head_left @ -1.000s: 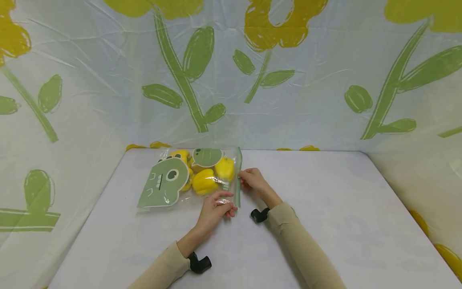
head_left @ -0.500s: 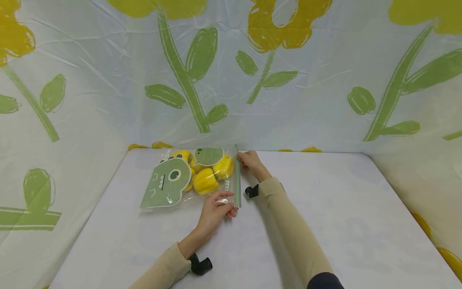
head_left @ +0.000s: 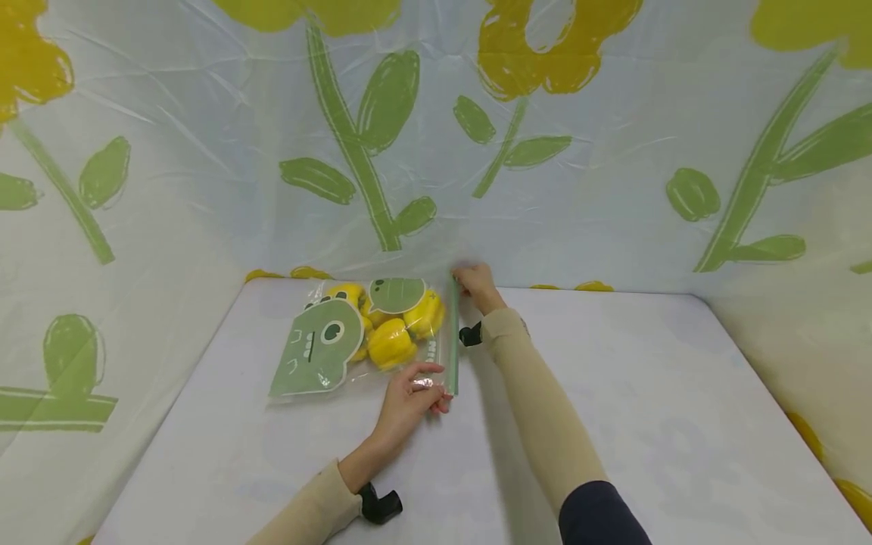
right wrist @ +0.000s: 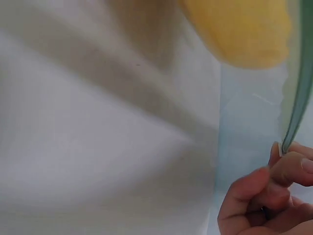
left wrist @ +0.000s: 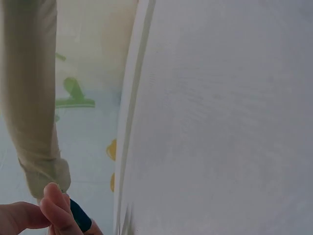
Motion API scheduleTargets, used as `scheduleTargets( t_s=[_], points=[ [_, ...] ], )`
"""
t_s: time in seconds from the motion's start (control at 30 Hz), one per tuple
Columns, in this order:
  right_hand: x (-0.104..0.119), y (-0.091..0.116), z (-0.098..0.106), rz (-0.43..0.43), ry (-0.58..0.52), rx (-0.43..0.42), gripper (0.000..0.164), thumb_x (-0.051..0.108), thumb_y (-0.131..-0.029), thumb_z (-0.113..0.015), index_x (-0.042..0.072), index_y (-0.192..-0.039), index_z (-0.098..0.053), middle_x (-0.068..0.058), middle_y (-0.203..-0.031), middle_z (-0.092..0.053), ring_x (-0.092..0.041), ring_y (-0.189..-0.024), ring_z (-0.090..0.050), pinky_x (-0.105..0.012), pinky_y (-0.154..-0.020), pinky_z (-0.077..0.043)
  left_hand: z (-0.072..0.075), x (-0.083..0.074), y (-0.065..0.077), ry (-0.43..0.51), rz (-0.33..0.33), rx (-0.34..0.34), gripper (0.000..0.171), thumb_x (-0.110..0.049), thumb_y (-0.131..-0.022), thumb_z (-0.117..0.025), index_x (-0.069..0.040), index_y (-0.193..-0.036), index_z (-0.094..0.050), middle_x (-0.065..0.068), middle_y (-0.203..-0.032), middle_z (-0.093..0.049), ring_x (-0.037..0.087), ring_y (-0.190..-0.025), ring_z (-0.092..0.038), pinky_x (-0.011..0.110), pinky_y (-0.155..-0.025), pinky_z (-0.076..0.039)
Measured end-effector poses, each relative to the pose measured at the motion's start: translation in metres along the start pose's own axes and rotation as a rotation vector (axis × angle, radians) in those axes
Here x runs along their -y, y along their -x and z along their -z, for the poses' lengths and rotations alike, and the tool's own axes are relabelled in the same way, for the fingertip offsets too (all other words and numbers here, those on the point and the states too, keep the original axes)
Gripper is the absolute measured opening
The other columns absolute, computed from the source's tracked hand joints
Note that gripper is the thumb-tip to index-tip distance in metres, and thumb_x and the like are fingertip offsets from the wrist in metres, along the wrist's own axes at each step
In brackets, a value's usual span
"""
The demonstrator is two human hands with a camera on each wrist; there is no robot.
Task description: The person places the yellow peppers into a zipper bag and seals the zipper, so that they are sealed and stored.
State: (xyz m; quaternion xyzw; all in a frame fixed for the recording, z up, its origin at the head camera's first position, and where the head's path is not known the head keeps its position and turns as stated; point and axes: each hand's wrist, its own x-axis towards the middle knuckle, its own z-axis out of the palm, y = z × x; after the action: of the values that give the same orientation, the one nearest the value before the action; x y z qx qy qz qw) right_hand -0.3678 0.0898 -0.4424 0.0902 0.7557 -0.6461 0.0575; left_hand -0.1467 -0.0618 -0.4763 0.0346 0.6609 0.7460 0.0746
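A clear zip bag (head_left: 306, 371) with a green dinosaur print lies on the table, its opening edge to the right. Several yellow bell peppers (head_left: 391, 344) show through the plastic. Along the opening runs a green zip strip (head_left: 454, 341). My left hand (head_left: 402, 405) pinches the bag's near corner by the strip's near end; the left wrist view shows its thumb and fingertips together, the bag mostly out of sight. With curled fingers my right hand (head_left: 479, 286) pinches the strip's far end. In the right wrist view the strip (right wrist: 299, 105) tapers into these fingertips, beside a blurred pepper (right wrist: 244, 32).
The white tabletop (head_left: 613, 424) extends right and in front of the bag. A flower-printed cloth (head_left: 586, 204) hangs behind and at both sides, close to my right hand. Black wrist-worn pieces sit at the left cuff (head_left: 380, 506) and right cuff (head_left: 470, 335).
My right hand has moved away from me along the zip strip, from its middle to its far end. The left hand keeps its hold on the near corner. The view has shifted slightly.
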Motion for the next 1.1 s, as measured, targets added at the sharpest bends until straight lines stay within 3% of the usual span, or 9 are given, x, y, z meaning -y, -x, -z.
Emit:
scheduleTargets(
  t_s=[0.17,0.37,0.53,0.77,1.1],
  points=[
    [0.0,0.001,0.001,-0.009,0.007,-0.014,0.025,0.014,-0.093,-0.066,0.005,-0.071,-0.057,0.002,-0.055,-0.042,-0.012,-0.051,-0.037,-0.027,-0.056,-0.041,0.002,-0.002,0.0,0.004,0.018,0.006,0.034,0.003,-0.089,-0.063,0.004,-0.122,-0.058,0.02,-0.087,-0.072,0.017,-0.063,-0.066,0.027,-0.063,-0.055],
    [-0.012,0.022,0.018,-0.107,0.059,0.157,0.029,0.014,-0.092,-0.068,0.006,-0.068,-0.054,0.0,-0.055,-0.038,-0.013,-0.051,-0.033,-0.026,-0.054,-0.034,0.002,-0.001,-0.001,-0.016,0.035,-0.004,0.035,0.001,-0.09,-0.063,0.003,-0.124,-0.058,0.02,-0.088,-0.072,0.018,-0.064,-0.066,0.027,-0.064,-0.056],
    [-0.025,0.058,0.029,-0.106,0.14,0.24,0.032,0.021,-0.091,-0.07,0.007,-0.066,-0.055,0.0,-0.056,-0.039,-0.014,-0.055,-0.035,-0.027,-0.057,-0.035,0.001,-0.003,-0.001,-0.018,0.022,0.004,0.034,0.002,-0.09,-0.063,0.004,-0.124,-0.058,0.021,-0.086,-0.072,0.022,-0.064,-0.067,0.026,-0.063,-0.054],
    [-0.04,0.095,0.033,-0.073,0.049,0.276,0.019,0.017,-0.091,-0.068,-0.001,-0.084,-0.065,0.002,-0.055,-0.031,-0.013,-0.053,-0.03,-0.026,-0.057,-0.038,0.001,0.001,-0.004,-0.017,0.008,0.017,0.035,0.004,-0.089,-0.063,0.006,-0.123,-0.058,0.021,-0.086,-0.072,0.016,-0.062,-0.066,0.025,-0.062,-0.054],
    [-0.05,0.101,0.031,-0.072,-0.073,0.24,0.017,0.013,-0.092,-0.066,-0.004,-0.092,-0.068,0.003,-0.057,-0.035,-0.009,-0.054,-0.037,-0.024,-0.058,-0.045,0.002,0.001,-0.005,-0.02,0.008,0.041,0.034,0.004,-0.09,-0.062,0.007,-0.123,-0.057,0.021,-0.085,-0.072,0.016,-0.062,-0.067,0.026,-0.062,-0.054]
  ],
)
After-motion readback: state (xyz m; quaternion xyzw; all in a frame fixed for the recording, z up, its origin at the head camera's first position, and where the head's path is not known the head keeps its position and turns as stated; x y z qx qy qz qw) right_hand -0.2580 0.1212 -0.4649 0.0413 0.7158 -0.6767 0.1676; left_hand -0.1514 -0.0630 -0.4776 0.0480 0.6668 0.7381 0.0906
